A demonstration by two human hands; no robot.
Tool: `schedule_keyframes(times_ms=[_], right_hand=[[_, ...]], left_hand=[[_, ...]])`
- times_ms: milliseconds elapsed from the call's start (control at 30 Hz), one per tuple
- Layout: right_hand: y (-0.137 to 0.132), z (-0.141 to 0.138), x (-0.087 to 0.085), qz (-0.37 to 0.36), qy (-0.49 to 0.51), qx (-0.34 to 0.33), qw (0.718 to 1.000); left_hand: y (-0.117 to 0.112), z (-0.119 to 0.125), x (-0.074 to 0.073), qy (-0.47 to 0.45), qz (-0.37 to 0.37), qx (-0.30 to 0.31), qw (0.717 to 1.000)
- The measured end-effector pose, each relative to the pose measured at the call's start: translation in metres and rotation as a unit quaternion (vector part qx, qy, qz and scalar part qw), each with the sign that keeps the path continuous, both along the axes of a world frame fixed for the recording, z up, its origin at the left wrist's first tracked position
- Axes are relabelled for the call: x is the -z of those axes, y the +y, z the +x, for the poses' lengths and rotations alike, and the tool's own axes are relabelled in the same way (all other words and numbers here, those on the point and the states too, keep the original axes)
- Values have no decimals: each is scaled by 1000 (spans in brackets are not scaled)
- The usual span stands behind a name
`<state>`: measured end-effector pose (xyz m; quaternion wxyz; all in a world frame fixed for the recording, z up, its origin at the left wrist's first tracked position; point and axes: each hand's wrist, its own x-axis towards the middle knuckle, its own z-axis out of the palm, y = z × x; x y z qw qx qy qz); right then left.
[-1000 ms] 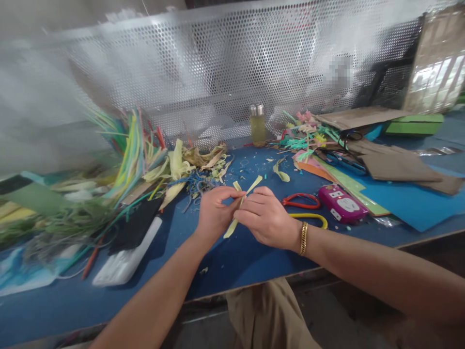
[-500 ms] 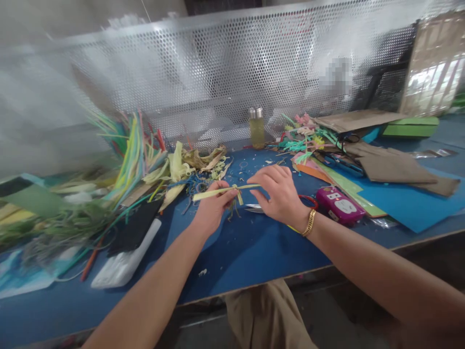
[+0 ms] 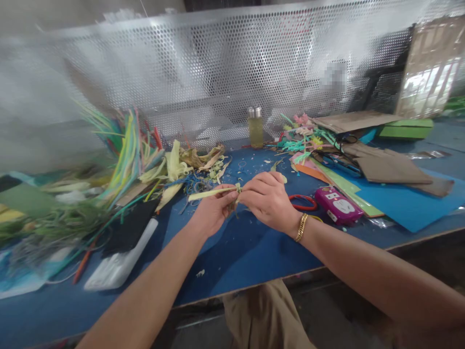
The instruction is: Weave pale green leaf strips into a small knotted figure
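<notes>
My left hand [image 3: 214, 208] is closed in a pinch around a pale yellow-green husk strip [image 3: 201, 195], whose long flat end sticks out to the left. Close against its fingertips, my right hand [image 3: 264, 198] is closed too, its thumb and fingers pinching at the small knotted part [image 3: 238, 188] of the strip. The right fingers hide most of that end. Just right of my right hand lies a pair of scissors with red handles [image 3: 304, 202]; the hand covers the blades.
Husks [image 3: 178, 167] and colourful strips [image 3: 129, 155] are heaped at left, near a black and white slab [image 3: 119, 257]. A purple power socket box [image 3: 337, 206], blue sheet [image 3: 407, 208] and brown card [image 3: 395, 165] lie right. A bottle [image 3: 256, 128] stands before a perforated metal screen [image 3: 232, 63].
My right hand has moved left and slightly down, from the strip's far right end to its knotted middle beside my left fingers. The scissor handles show more now.
</notes>
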<state>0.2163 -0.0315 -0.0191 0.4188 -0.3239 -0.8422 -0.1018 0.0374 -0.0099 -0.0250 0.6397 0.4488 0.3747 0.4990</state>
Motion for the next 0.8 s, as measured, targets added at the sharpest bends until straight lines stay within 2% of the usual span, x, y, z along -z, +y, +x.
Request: schedule_keyframes(times_ms=[200, 367, 500, 600, 800], right_hand=[[9, -3, 3, -98, 162, 5, 982], [20, -5, 13, -230, 292, -84, 925], [22, -7, 16, -303, 335, -109, 886], [23, -6, 16, -305, 339, -93, 885], [23, -4, 13, -254, 316, -54, 912]], left_hand=[[2, -2, 2, 28, 23, -7, 999], [3, -3, 3, 73, 49, -12, 996], [4, -4, 6, 85, 77, -9, 993], [6, -4, 7, 89, 94, -9, 991], [4, -1, 7, 104, 109, 7, 989]])
